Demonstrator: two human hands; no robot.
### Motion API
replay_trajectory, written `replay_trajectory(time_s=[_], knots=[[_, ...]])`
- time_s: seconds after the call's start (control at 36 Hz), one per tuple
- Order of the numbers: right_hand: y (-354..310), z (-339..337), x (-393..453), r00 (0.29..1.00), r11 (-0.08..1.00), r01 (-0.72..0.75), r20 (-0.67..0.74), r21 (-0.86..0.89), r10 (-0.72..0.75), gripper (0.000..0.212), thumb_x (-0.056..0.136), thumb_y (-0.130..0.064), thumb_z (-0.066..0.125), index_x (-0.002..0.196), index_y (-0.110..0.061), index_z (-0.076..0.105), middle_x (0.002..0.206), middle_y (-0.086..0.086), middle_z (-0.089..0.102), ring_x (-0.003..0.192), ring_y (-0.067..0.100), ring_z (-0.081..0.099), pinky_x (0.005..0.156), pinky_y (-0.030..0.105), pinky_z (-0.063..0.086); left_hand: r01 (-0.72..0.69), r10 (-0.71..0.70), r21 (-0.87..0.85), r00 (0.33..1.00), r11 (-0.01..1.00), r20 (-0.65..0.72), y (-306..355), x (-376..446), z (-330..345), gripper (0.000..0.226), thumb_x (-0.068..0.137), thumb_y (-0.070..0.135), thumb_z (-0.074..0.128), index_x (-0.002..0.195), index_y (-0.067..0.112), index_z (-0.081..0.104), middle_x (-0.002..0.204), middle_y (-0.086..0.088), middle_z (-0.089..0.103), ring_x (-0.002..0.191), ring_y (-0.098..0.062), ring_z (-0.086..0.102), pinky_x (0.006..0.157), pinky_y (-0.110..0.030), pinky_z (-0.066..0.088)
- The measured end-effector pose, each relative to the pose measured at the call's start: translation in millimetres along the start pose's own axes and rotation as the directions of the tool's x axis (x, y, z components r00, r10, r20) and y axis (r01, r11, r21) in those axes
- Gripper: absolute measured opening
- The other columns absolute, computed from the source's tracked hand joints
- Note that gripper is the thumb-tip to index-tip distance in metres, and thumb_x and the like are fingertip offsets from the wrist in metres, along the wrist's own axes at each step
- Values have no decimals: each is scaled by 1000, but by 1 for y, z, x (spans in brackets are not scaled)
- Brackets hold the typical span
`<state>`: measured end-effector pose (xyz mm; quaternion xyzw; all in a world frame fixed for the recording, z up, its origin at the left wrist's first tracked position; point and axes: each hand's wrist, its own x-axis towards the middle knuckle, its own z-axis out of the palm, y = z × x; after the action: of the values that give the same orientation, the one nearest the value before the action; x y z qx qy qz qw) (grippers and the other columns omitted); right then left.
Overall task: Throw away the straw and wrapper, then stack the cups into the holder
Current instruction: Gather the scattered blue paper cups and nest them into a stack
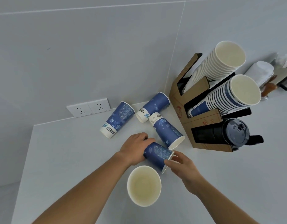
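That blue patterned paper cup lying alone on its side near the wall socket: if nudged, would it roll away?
The blue patterned paper cup lies on its side on the smooth white counter, so it would probably roll. Being tapered, it would likely curve rather than run straight. It looks empty and thin-walled, so probably light and easily dented.

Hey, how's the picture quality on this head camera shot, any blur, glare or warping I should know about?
Head view: the wide-angle lens bends the grey wall seams and tilts the brown cardboard cup holder. Lighting is soft and even, with faint shadows and no harsh glare. The blue patterned paper cup gripped by the left hand and right hand is fairly sharp; the white items at the far right edge are blurred.
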<state>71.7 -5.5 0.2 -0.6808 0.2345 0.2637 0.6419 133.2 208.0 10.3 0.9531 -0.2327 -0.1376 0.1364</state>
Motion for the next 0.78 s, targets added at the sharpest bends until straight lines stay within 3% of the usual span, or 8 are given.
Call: replay_trajectory(time_s=[0.17,0.25,0.33,0.44,0.53,0.61,0.69,0.78], knots=[[-8,3,-10,999,999,45,-1,-4,-45,62,74,-36,82,127,-31,49,123,0,55,115,25,56,94,36,51,28,-28,-49,999,998,17,-2,-8,-4,67,73,31,73,134,28,45,128,-4,50,114,-26,52,98,-32,39],[-14,3,-16,996,996,80,32,38,-81,44,78,-33,79,116,-32,56,122,-1,58,111,22,60,87,32,54,45,-43,-84,999,995,17,-3,-14,-6,68,73,33,74,134,28,44,131,-3,50,115,-25,52,97,-32,40],[-21,3,-19,994,991,99,43,89,-103,39,82,-30,76,117,-30,60,123,2,62,112,22,61,92,38,55,60,-60,-146,998,987,1,-6,-22,-9,70,73,34,75,135,27,43,136,0,50,118,-22,52,96,-31,42],[-37,9,-24,991,976,117,36,184,-126,22,90,-23,69,107,-35,65,118,-1,64,107,23,62,66,27,61,146,-152,-301,988,943,3,-8,-33,-11,72,72,36,78,133,34,40,136,7,50,115,-18,55,93,-34,50],[-49,16,-26,989,972,138,27,191,-146,20,94,-19,63,103,-37,66,116,-4,63,105,22,63,63,27,61,193,-224,-437,974,879,-21,-8,-40,-12,76,69,35,81,134,33,42,131,7,54,110,-15,56,93,-32,50],[-59,22,-28,988,963,130,49,236,-145,20,97,-15,59,98,-31,71,111,-3,69,102,21,67,65,26,60,202,-280,-560,958,804,-56,-6,-45,-9,75,64,33,84,131,31,50,122,8,60,102,-8,59,85,-19,46],[-64,28,-28,989,957,120,52,263,-139,23,96,-13,58,87,-27,74,92,-8,76,90,18,72,64,25,61,198,-319,-681,946,705,-54,-1,-51,-10,65,61,35,85,114,54,54,106,26,64,97,6,61,76,-7,44],[-68,34,-27,988,956,132,44,261,-149,22,95,-14,60,83,-28,73,84,-10,77,85,17,74,63,25,61,188,-336,-771,941,608,-36,4,-59,-17,67,62,37,85,107,71,49,108,35,64,103,11,60,76,-4,47]])
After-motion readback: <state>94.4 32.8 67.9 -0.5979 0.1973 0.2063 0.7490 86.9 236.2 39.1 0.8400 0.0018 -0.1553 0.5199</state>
